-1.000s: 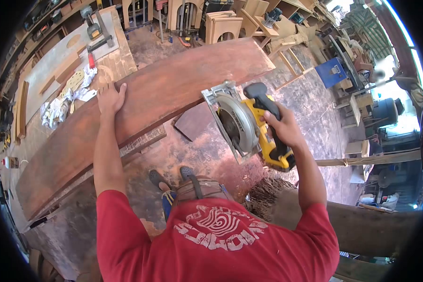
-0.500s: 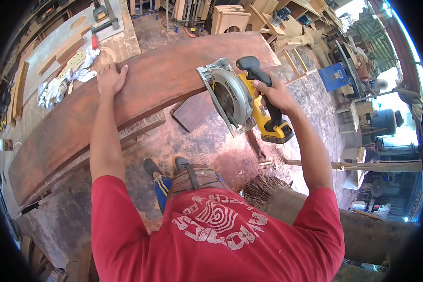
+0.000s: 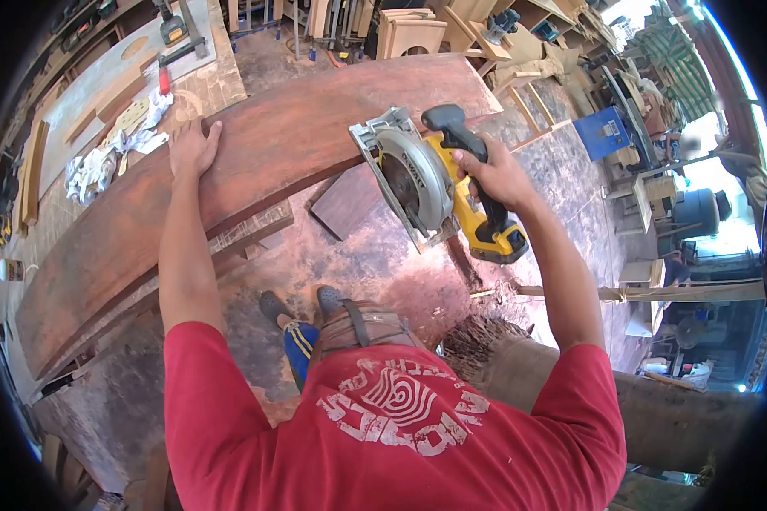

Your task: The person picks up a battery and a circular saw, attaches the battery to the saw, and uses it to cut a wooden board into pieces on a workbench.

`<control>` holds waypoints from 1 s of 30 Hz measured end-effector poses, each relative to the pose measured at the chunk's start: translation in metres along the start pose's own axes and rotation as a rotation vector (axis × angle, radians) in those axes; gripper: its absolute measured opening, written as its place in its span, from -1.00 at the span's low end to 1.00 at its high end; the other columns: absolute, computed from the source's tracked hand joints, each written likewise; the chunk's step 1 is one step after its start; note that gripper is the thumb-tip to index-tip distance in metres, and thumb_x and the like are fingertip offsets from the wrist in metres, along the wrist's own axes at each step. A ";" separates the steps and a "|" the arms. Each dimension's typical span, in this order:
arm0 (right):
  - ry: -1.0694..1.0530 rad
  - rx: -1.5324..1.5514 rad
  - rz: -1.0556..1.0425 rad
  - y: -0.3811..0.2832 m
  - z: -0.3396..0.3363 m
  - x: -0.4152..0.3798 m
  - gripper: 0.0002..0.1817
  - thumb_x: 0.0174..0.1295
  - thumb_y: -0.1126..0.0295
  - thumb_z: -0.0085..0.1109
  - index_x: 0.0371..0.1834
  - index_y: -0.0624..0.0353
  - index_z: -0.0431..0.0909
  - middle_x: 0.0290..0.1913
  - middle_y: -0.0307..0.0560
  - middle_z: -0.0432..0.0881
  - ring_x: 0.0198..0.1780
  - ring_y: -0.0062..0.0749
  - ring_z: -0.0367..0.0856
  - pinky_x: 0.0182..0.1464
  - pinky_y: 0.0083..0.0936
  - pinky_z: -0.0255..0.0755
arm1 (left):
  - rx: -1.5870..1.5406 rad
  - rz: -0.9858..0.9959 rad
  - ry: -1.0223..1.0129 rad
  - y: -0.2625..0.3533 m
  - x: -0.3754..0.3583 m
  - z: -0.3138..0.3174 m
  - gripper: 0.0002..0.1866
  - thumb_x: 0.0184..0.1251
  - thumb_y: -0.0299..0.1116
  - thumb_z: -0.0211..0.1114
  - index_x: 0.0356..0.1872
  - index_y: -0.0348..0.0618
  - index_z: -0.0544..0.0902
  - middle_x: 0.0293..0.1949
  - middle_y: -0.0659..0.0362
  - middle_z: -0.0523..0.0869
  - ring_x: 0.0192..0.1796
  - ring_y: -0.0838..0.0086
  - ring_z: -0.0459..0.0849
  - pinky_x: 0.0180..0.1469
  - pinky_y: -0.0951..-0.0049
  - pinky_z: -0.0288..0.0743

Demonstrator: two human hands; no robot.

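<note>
A long reddish-brown wooden plank [image 3: 290, 132] runs across the bench, from the lower left to the upper right. My left hand [image 3: 193, 149] lies on its far edge with the fingers stretched out. In my right hand [image 3: 496, 175] is a yellow and black cordless circular saw [image 3: 464, 200], gripped by its rear handle. The saw is tilted, its metal base and blade guard facing left, and it overlaps the plank's near edge toward the right end. A dark offcut [image 3: 348, 204] lies on the floor below the plank, left of the saw.
White rags [image 3: 102, 170], a red-handled clamp [image 3: 164, 81] and wood strips [image 3: 34, 175] lie on the bench beyond the plank. Wooden stools [image 3: 409, 36] stand at the back. On the right are a blue panel [image 3: 602, 136] and a horizontal pole [image 3: 656, 294]. Sawdust covers the floor.
The view has shifted slightly. The saw in my right hand has tipped a little, its base turning more toward the camera. My left hand stays on the plank.
</note>
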State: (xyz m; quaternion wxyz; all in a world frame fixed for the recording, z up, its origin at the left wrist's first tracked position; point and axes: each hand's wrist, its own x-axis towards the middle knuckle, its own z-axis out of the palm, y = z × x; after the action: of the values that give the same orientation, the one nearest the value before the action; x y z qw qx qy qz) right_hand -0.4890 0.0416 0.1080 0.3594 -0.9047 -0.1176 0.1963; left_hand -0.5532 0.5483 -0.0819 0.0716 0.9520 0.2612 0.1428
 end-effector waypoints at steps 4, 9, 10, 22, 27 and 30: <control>0.014 0.025 0.033 0.008 -0.005 -0.030 -0.49 0.40 0.27 0.27 0.31 0.32 0.46 -0.35 -0.13 0.63 -0.57 -0.58 0.54 -0.49 -0.53 0.44 | -0.042 0.009 0.028 -0.006 0.001 0.008 -0.35 0.50 0.21 0.04 0.22 -0.17 0.62 0.22 -0.08 0.66 0.35 0.07 0.53 0.51 0.04 0.18; -0.017 0.176 0.147 0.027 -0.021 -0.078 -0.44 0.35 0.37 0.33 0.38 0.32 0.44 -0.33 -0.16 0.62 -0.51 -0.60 0.53 -0.43 -0.56 0.44 | -0.015 -0.046 -0.047 0.005 0.003 -0.006 -0.37 0.48 0.19 0.08 0.20 -0.16 0.64 0.18 -0.09 0.68 0.33 0.04 0.54 0.49 0.03 0.19; -0.009 0.185 0.159 0.035 -0.022 -0.083 -0.41 0.33 0.37 0.34 0.40 0.32 0.42 -0.32 -0.15 0.63 -0.49 -0.60 0.53 -0.42 -0.57 0.44 | -0.016 -0.055 -0.050 0.005 0.007 -0.005 -0.37 0.48 0.19 0.08 0.20 -0.16 0.64 0.18 -0.09 0.68 0.33 0.04 0.54 0.49 0.03 0.19; 0.017 0.405 0.140 0.040 -0.014 -0.049 -0.38 0.35 0.28 0.32 0.41 0.34 0.40 -0.36 -0.17 0.59 -0.45 -0.59 0.55 -0.38 -0.53 0.43 | -0.021 -0.062 -0.057 0.006 0.008 0.000 -0.38 0.47 0.19 0.11 0.19 -0.16 0.66 0.15 -0.06 0.70 0.29 0.06 0.57 0.48 0.06 0.19; -0.026 0.246 0.085 0.017 -0.002 -0.012 -0.43 0.38 0.26 0.24 0.37 0.34 0.41 -0.35 -0.15 0.58 -0.47 -0.54 0.55 -0.40 -0.51 0.43 | -0.061 -0.069 -0.050 0.005 0.008 -0.004 -0.38 0.47 0.19 0.11 0.20 -0.14 0.66 0.16 -0.07 0.70 0.30 0.06 0.57 0.48 0.02 0.19; -0.041 0.205 0.070 0.014 -0.004 -0.001 -0.45 0.38 0.24 0.23 0.33 0.34 0.41 -0.33 -0.13 0.58 -0.48 -0.54 0.56 -0.42 -0.50 0.45 | -0.063 -0.074 -0.059 0.004 0.006 -0.002 -0.37 0.47 0.21 0.09 0.20 -0.14 0.66 0.17 -0.09 0.70 0.32 0.05 0.57 0.50 0.00 0.17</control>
State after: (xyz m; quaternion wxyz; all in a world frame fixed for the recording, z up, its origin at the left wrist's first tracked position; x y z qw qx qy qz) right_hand -0.4870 0.0292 0.1012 0.4404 -0.8626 -0.0727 0.2381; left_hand -0.5469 0.5483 -0.0780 0.1141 0.9428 0.2894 0.1202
